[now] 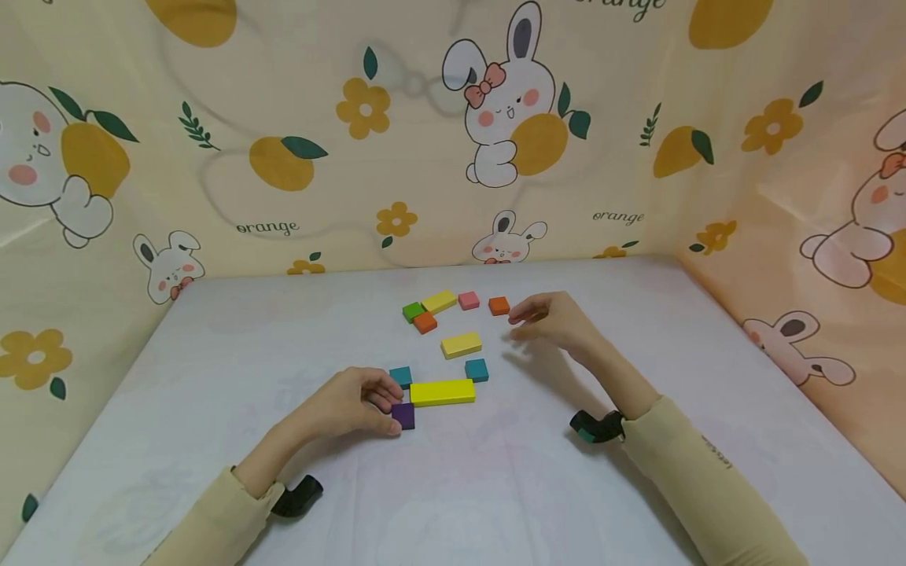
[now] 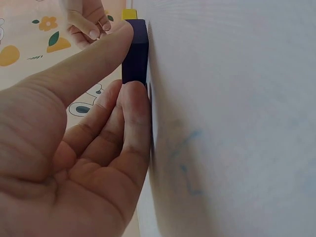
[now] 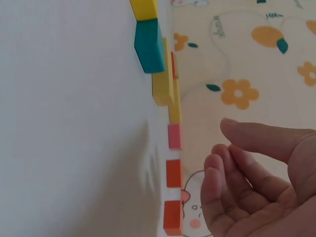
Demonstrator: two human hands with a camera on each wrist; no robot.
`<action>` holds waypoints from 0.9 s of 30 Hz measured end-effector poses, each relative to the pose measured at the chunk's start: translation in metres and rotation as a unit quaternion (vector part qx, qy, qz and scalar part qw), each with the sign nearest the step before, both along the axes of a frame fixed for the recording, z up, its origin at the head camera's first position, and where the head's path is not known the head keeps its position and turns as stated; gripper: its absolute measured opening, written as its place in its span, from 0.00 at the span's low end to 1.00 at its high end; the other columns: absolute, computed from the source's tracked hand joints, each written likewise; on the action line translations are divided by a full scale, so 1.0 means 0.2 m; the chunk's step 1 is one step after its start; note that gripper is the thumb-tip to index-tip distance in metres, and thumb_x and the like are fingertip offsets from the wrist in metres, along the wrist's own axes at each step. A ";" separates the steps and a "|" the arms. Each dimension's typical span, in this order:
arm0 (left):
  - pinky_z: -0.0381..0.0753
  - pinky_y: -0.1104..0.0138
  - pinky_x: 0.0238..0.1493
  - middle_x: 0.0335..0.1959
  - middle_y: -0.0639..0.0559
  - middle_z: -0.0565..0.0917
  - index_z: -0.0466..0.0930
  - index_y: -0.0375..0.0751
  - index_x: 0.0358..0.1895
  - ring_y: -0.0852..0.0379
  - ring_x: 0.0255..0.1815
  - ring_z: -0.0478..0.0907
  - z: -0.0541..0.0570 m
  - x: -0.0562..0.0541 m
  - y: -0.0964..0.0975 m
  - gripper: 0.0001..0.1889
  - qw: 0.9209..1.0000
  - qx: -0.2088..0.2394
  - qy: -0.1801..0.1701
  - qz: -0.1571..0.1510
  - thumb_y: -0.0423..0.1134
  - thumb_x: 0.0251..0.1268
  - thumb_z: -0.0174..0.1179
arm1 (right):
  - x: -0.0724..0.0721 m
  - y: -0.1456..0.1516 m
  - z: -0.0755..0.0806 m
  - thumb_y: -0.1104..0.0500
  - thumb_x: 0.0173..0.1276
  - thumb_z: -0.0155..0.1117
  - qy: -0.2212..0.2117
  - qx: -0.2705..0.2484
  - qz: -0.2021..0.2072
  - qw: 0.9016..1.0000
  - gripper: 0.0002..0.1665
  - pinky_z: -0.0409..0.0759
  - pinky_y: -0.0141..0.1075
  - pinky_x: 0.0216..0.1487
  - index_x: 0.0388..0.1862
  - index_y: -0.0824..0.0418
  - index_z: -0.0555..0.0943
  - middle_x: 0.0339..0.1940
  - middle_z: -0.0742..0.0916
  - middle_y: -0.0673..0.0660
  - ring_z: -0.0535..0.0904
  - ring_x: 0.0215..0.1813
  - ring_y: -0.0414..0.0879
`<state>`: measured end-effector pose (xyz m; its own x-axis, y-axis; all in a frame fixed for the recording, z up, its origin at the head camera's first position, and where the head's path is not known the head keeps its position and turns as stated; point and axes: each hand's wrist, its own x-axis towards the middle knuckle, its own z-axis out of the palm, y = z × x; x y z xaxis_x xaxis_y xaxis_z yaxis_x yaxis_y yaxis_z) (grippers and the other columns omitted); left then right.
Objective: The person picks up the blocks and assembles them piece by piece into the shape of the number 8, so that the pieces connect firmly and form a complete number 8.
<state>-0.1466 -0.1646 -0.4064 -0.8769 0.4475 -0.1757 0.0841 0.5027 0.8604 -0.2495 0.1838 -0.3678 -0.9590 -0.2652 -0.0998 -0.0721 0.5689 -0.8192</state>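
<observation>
Purple square wooden block (image 1: 403,414) sits pinched in the left hand (image 1: 350,405), beside the long yellow block (image 1: 442,391). The right hand (image 1: 555,318) hovers loose and empty near the orange square block (image 1: 499,306); closing on it likely follows.

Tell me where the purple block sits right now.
In the head view the purple block lies near the table's front, pinched by the left hand, touching the long yellow block's left end.

Long block (image 1: 442,391) lies flat on table (image 1: 212,354), near centre front. Small cube (image 1: 403,414) touches its left end, toward the front; left hand (image 1: 350,405) grips that cube. Two cubes (image 1: 476,369) sit just behind the long block. Farther back, a cluster (image 1: 428,310). Right hand (image 1: 555,318) hovers right of the rearmost cube (image 1: 499,306).
</observation>
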 end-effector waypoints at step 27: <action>0.79 0.63 0.49 0.40 0.52 0.82 0.81 0.42 0.46 0.53 0.42 0.79 -0.01 -0.01 0.00 0.22 1.000 -0.002 -0.006 0.008 0.42 0.47 0.79 | -0.24 0.24 -0.06 0.55 0.55 0.80 0.080 -0.011 0.015 0.997 0.27 0.74 0.46 0.52 0.55 0.55 0.85 0.53 0.86 0.57 0.78 0.56 0.51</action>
